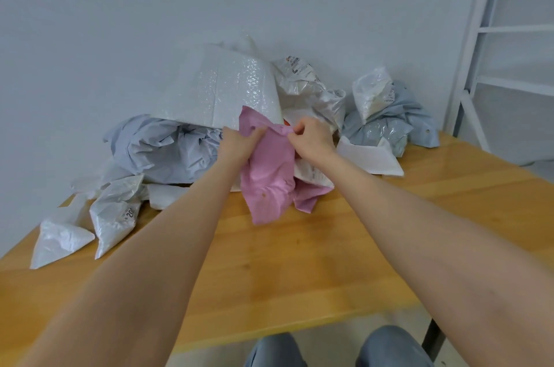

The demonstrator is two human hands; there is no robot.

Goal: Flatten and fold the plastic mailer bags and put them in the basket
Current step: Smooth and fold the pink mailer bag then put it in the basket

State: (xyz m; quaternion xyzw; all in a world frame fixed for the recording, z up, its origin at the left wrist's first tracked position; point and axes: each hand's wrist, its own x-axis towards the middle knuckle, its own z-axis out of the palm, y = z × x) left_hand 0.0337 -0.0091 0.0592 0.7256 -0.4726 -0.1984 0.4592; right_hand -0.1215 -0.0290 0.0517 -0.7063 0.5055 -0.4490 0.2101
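Knees (pixel 392 345) at six o'clock, then table (pixel 284 270), then left hand (pixel 239 143) and right hand (pixel 311 135) each pinching the crumpled pink mailer (pixel 269 183) at twelve, pile (pixel 192 90) beyond from ten to two unfolded, basket unseen: likely barely begun.

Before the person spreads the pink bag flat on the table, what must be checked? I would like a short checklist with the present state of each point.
1. Left hand grips the top edge of the crumpled pink plastic mailer bag: ok.
2. Right hand pinches the same edge: ok.
3. Bag free of the heap of white and grey plastic bags: cannot tell.
4. Bare space on the wooden table in front: ok.
5. Basket in view: not ok.
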